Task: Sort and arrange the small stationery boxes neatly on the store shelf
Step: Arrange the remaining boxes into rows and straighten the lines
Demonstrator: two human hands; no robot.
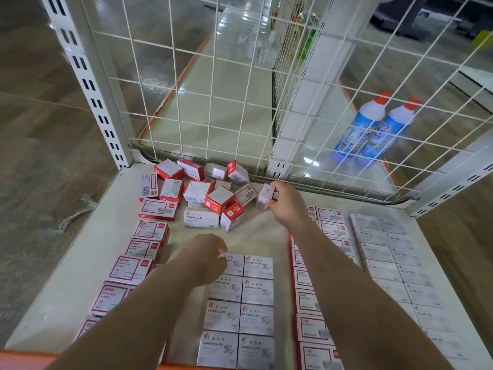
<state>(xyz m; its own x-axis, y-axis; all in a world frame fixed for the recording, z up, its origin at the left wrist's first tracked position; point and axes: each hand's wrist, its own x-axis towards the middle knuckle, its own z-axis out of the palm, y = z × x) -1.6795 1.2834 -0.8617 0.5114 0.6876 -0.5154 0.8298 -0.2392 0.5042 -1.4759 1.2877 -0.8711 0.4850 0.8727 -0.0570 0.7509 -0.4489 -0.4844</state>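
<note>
small cardboard boxes, red-white and grey. loose heap (202, 193) at 12 o'clock on white shelf (80, 265), neat rows at 6, 3 and 9. right hand (286, 204) fingers pinch grey box (264, 196) at heap's edge. left hand (204, 259) fingers curled on top box (233, 263) of paper clips rows. wire mesh (240, 89) behind, two bottles (373, 129) beyond it.
</note>
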